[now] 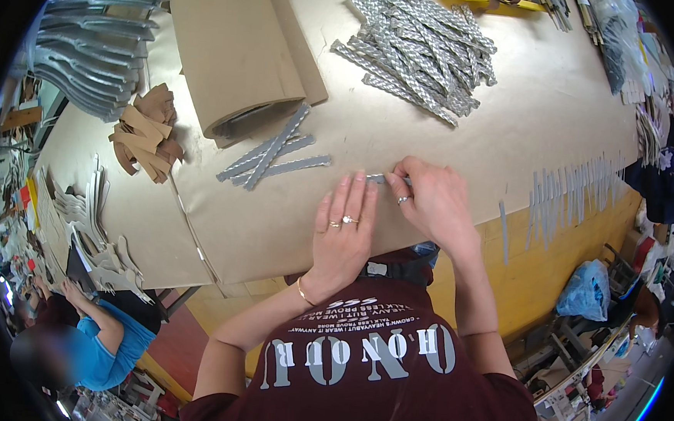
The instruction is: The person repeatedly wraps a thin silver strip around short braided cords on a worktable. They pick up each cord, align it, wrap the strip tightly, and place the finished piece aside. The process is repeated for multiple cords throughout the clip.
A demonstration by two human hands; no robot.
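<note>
On the table's near edge, my left hand (345, 228) lies flat with its fingers stretched out, the tips on one end of a short grey strip (376, 179). My right hand (434, 202) pinches the other end of this strip between thumb and fingers. Most of the strip is hidden under the two hands. Just left of them lie several grey strips with braided silver edging (283, 152), crossing one another. Farther off is a large heap of silver braided strips (428, 50).
A brown cardboard roll (235, 50) lies beyond the loose strips, with brown leather-like scraps (149, 133) beside it. Curved silvery pieces (97, 37) are stacked far left. Thin grey strips (569, 195) hang along the right edge. A person in blue (116, 344) sits at the lower left.
</note>
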